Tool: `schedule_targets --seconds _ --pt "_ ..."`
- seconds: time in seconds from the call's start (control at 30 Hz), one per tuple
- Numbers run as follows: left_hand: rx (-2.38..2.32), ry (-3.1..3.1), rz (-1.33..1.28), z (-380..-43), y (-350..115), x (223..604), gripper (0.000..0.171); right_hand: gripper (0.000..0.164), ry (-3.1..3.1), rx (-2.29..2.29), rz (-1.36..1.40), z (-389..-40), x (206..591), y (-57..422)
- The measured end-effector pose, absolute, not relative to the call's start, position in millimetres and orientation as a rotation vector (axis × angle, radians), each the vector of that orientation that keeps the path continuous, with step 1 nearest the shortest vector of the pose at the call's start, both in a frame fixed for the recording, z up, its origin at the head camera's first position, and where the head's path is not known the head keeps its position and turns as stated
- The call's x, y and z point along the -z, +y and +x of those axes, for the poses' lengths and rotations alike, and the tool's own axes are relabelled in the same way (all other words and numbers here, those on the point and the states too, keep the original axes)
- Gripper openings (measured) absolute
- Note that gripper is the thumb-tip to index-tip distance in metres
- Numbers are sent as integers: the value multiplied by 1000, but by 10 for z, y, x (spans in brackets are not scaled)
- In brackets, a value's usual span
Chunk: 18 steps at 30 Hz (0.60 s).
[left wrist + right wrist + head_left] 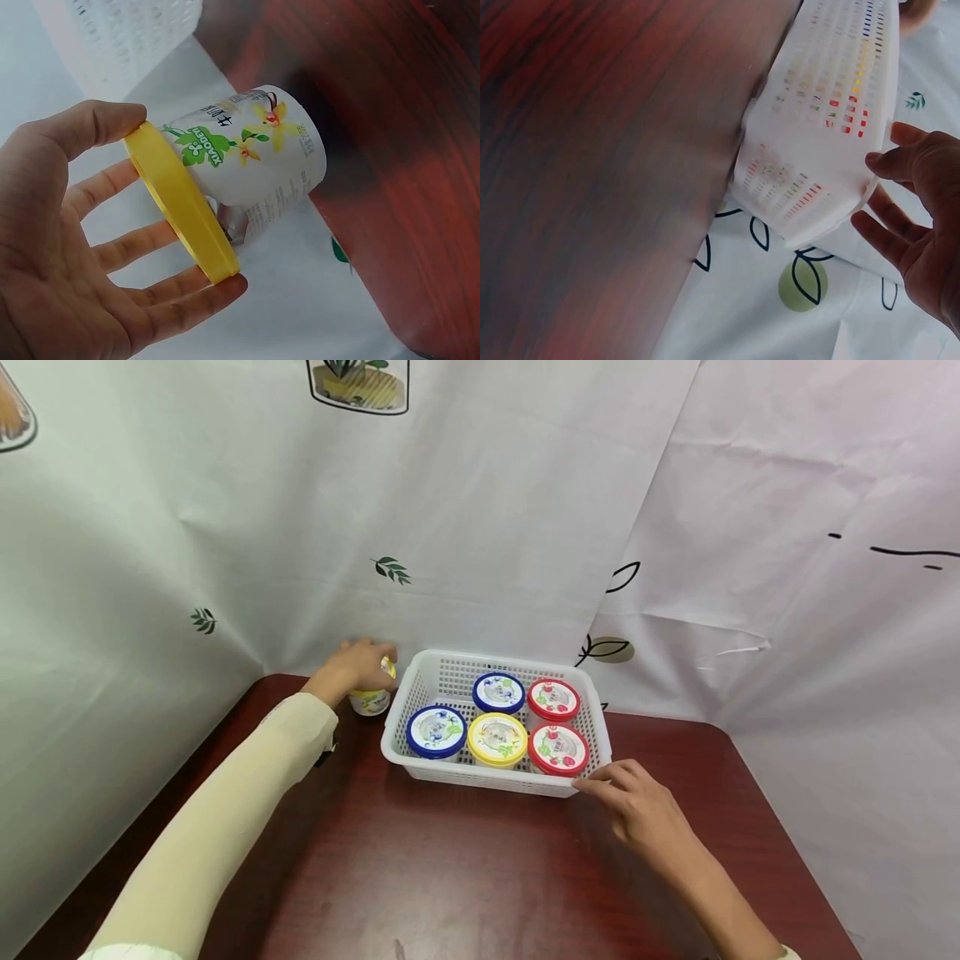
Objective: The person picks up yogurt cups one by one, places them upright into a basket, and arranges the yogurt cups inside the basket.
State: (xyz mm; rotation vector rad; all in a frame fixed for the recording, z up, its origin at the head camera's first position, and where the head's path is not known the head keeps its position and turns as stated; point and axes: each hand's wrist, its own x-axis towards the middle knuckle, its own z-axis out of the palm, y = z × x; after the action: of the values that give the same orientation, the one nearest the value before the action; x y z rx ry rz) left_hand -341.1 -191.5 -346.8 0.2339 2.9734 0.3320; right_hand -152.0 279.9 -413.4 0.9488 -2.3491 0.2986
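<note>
My left hand (360,664) grips a white paper tub (370,703) by its yellow lid (184,202), just left of the basket. Thumb and fingers are spread round the lid's rim; the tub's side carries yellow flowers and a green leaf logo. At the near right corner of a white plastic basket (480,779), my right hand (637,806) pinches the rim between thumb and fingers. Inside the basket stand several lidded tubs: blue lids (437,732) on the left and at the back, a yellow lid (498,739) at the front middle, red lids (558,749) on the right.
The basket stands on a dark red wooden table (450,868), near its back edge. A pale cloth curtain (480,527) with leaf prints hangs behind and along the sides. The basket's back left part shows its bare perforated floor and wall.
</note>
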Motion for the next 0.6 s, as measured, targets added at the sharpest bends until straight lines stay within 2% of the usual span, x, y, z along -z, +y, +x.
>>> schedule_targets --seconds 0.3,0.6 --pt "-370 3007 241 -3386 -1880 3311 65 59 -2352 -293 950 -1523 4134 2800" --pt "-393 3086 273 -3373 -1813 3217 62 64 -2357 -288 949 -1514 4132 2794"
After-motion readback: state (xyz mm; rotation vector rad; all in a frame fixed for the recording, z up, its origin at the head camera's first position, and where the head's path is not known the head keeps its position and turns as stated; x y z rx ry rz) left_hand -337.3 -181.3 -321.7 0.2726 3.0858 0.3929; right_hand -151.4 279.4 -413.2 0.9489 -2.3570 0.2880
